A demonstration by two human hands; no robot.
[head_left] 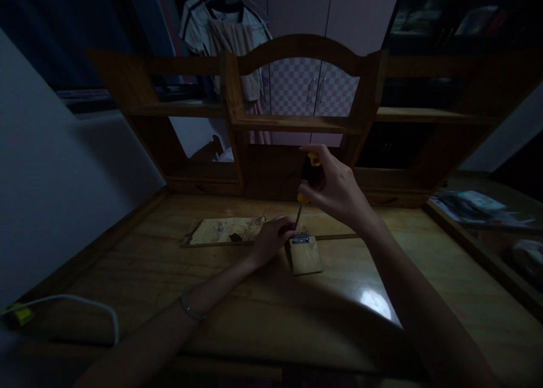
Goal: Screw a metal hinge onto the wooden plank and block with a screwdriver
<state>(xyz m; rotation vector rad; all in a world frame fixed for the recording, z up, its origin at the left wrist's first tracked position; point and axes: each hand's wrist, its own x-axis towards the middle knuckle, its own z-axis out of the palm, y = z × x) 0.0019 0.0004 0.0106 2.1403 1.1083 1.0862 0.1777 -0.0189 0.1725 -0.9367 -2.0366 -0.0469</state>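
Note:
My right hand (339,187) is wrapped around the black and yellow handle of a screwdriver (313,176). The screwdriver stands nearly upright, its shaft slanting down to a small metal hinge (301,240). That hinge lies along the back edge of a small square wooden piece (307,258) on the wooden desk (237,309). Beside the shaft's lower end, the fingers of my left hand (270,242) are pinched together, just left of the hinge. What they grip, if anything, is too dark and small to make out. A bracelet circles my left wrist.
A wooden board with a worn, pale surface (224,231) lies to the left, partly behind my left hand. A wooden shelf unit (297,125) rises along the back of the desk. A white cable (85,300) curves at the near left. Papers and bags (470,204) lie at the right.

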